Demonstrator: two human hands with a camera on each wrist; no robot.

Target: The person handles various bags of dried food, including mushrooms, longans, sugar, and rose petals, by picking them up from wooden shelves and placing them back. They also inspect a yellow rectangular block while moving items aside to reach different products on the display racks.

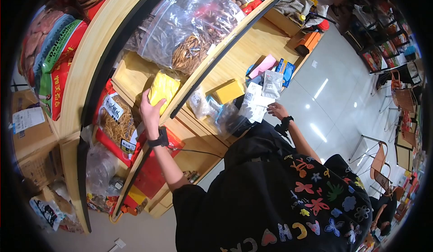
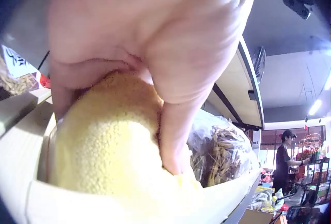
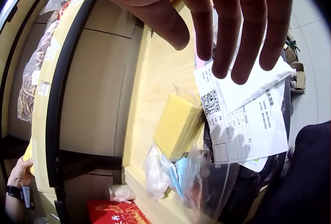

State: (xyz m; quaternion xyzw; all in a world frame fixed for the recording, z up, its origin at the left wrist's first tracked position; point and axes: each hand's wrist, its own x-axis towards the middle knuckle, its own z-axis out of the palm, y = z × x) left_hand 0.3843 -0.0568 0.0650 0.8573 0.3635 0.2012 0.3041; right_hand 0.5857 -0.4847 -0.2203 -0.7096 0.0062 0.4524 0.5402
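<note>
My left hand (image 1: 148,110) grips a plump yellow bag (image 1: 164,91) at the shelf's edge. In the left wrist view its contents (image 2: 111,141) look like fine yellow grains, with the thumb on one side and fingers on the other. My right hand (image 1: 277,111) hovers by printed papers (image 1: 254,103) on the lower counter; its fingers (image 3: 225,42) are spread and hold nothing. A small silver-white packet (image 1: 272,84) lies beside the papers. A yellow block-shaped pack (image 3: 178,123) sits near them on the wood.
Clear bags of dried goods (image 1: 191,31) fill the shelf beyond my left hand. A red-edged packet (image 1: 118,121) stands beside it. Crumpled plastic bags (image 3: 201,182) lie at the counter's near end. A black-edged wooden shelf rail (image 1: 228,38) runs between my hands. Chairs (image 1: 379,162) stand on the tiled floor.
</note>
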